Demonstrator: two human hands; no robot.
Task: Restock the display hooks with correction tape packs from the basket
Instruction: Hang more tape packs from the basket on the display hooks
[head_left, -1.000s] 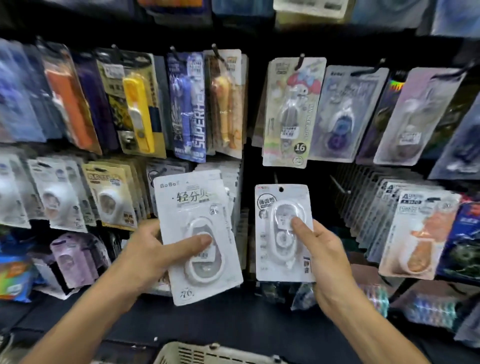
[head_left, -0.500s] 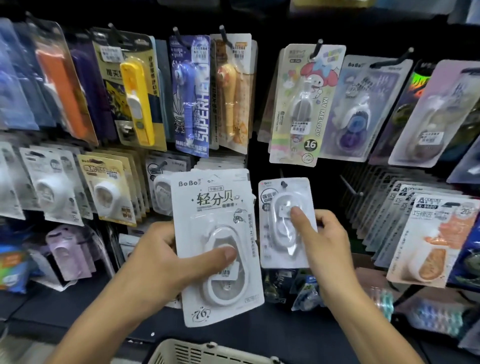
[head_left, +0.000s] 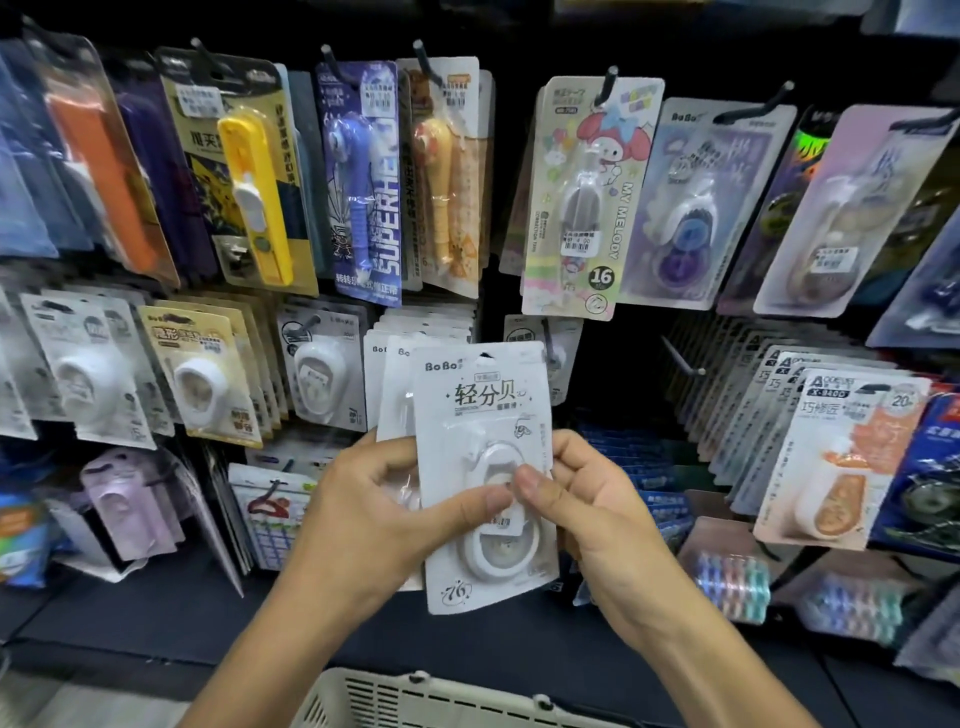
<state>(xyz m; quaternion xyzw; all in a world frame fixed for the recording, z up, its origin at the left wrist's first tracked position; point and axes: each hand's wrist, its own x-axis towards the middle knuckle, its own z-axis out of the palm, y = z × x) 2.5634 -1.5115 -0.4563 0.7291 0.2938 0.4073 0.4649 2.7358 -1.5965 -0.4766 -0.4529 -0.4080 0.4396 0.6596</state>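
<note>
Both your hands are on the white pack (head_left: 485, 467), held upright in front of the middle row. Left hand (head_left: 374, 509) is closed round its left edge, thumb across the blister; more packs look fanned behind it, count unclear. Right hand (head_left: 587, 499) pinches the right edge, thumb on the blister beside the left thumb.

Basket (head_left: 415, 699) sits below, only its rim showing.

A matching stack (head_left: 395, 358) hangs just behind the pack's top edge. A bare hook (head_left: 680, 358) juts out to the right.

Risks, as judged:
- Hang hole is small; a tilted pack will miss the hook tip.
- Loosening the left hand could drop the packs behind.
- Bare hook may belong to another product; check labels.
</note>
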